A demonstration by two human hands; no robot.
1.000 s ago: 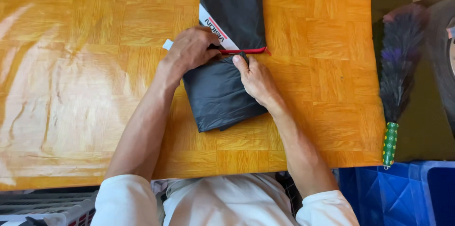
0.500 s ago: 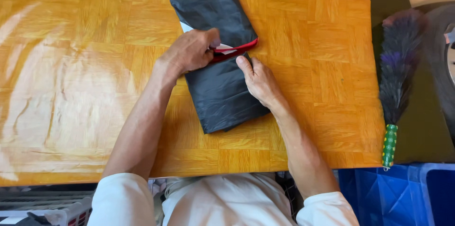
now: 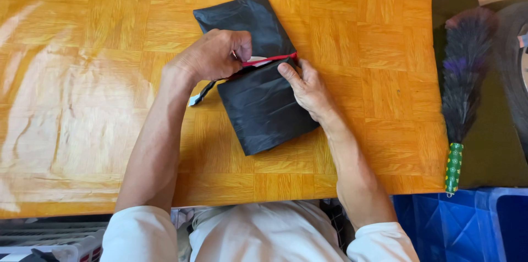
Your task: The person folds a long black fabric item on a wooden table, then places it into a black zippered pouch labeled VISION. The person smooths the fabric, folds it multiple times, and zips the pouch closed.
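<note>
A folded black garment [image 3: 264, 108] with a red and white waistband lies on the orange wooden table [image 3: 82, 75]. My left hand [image 3: 212, 56] is curled over the garment's middle and pinches the red-edged band. My right hand [image 3: 308, 89] lies flat on the fabric's right edge, fingertips at the red band. The upper half of the garment [image 3: 242, 17] is folded over toward the far side. A white and black tag end [image 3: 199, 96] sticks out below my left wrist.
A dark feather duster [image 3: 462, 75] with a green handle lies on a dark mat right of the table. A blue plastic crate [image 3: 467, 223] stands at lower right. A white slatted object [image 3: 49, 240] shows at lower left.
The garment's upper part has swung left and tilted, hiding the white printed band. My left hand moved right along the red band; my right hand stayed on the right edge.
</note>
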